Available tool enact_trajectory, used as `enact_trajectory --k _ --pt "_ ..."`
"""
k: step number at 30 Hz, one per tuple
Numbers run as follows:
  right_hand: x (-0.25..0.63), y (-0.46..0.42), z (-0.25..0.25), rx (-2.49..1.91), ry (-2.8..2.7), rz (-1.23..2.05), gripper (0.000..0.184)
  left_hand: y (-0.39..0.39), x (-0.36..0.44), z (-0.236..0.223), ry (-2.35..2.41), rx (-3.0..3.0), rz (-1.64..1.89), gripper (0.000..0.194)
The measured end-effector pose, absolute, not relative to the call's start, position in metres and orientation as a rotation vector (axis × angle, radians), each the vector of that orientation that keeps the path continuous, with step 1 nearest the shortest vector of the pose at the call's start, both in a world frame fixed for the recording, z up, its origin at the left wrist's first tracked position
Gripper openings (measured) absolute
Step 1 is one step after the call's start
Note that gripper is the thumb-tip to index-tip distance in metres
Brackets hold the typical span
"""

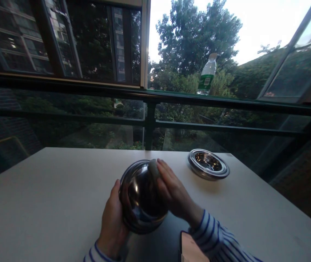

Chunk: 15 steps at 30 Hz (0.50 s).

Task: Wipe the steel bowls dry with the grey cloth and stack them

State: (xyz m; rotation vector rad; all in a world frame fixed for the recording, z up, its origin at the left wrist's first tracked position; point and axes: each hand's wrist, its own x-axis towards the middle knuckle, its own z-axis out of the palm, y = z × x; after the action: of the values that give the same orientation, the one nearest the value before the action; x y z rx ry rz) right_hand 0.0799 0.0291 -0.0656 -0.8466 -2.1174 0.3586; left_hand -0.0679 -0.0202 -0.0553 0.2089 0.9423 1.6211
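A shiny stainless steel bowl [140, 198] is held tilted above the white table, its rounded outside toward me. My left hand [113, 218] grips it along the left side, the thumb at the rim and the other fingers hidden beneath. On the bowl's upper right side lies a grey-green sponge [153, 171], seen edge-on. My right hand [173, 191] presses that sponge flat against the metal, its fingers extended and close together.
Several steel bowls or dishes [208, 165] are stacked at the table's [48, 189] far right. A phone-like object [190, 247] lies near my right sleeve. Beyond stands a dark railing [103, 92], with a plastic bottle [206, 78] on its top.
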Motion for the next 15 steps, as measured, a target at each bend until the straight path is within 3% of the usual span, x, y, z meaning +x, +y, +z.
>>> enact_trajectory --k 3,6,15 --pt "0.091 0.056 -0.063 -0.975 -1.943 0.553 0.041 -0.02 -0.066 -0.057 0.957 0.247 1.577 0.029" --pt "0.087 0.065 -0.05 -0.959 -1.987 0.547 0.04 -0.021 -0.066 -0.06 0.95 0.334 1.547 0.031" --pt "0.045 0.025 -0.025 -0.657 -2.331 0.256 0.035 -0.019 -0.071 -0.068 1.069 0.314 1.625 0.026"
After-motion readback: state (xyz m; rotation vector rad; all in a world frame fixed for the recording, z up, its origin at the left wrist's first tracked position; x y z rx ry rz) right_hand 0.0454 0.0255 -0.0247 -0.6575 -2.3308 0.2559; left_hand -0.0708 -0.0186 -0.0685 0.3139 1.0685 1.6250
